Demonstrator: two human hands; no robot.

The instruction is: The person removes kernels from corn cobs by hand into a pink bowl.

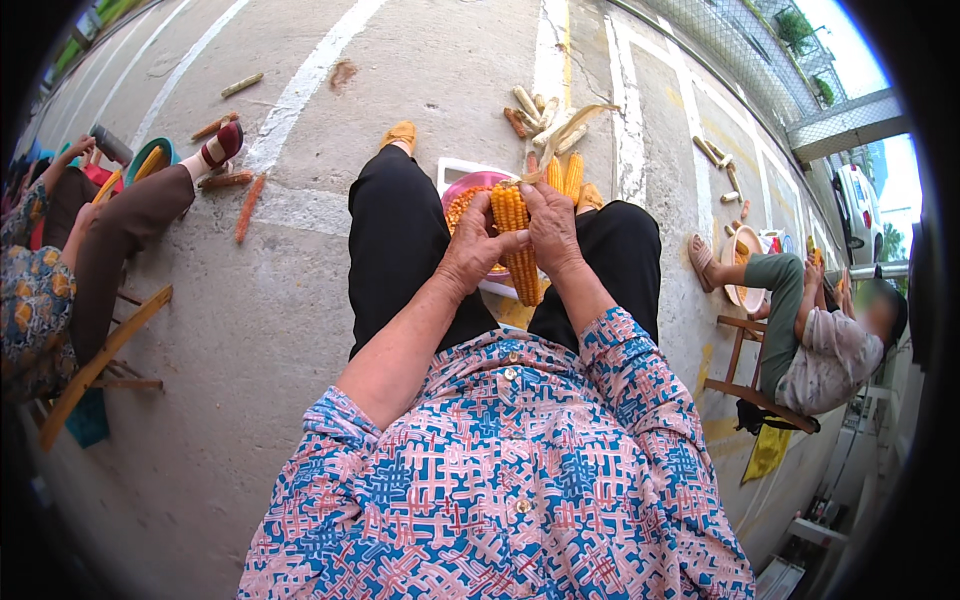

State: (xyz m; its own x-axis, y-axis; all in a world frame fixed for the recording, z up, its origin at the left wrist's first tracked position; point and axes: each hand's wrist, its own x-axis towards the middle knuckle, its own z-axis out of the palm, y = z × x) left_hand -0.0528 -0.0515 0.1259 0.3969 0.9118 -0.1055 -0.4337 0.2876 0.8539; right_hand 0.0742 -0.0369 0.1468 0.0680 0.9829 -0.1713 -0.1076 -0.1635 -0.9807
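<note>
Between my knees, an ear of dried yellow corn (513, 225) is held in both hands, its narrower end pointing down towards me. My left hand (475, 244) grips its left side, with the thumb laid across the front. My right hand (551, 225) holds the upper right side near the thick end, where a strip of dry husk (562, 133) sticks up behind. Below and behind my hands is a pink basin (478, 178) of loose kernels, partly hidden by my hands and the ear. More yellow ears (573, 176) stand just beyond my right hand.
Stripped cobs (547, 112) lie piled on the concrete ahead. Red cobs (250, 208) are scattered at left, near a seated person beside a green bucket (152, 156) and a wooden chair (105, 367). At right another person sits on a wooden chair (761, 401) by a pale basin (750, 289).
</note>
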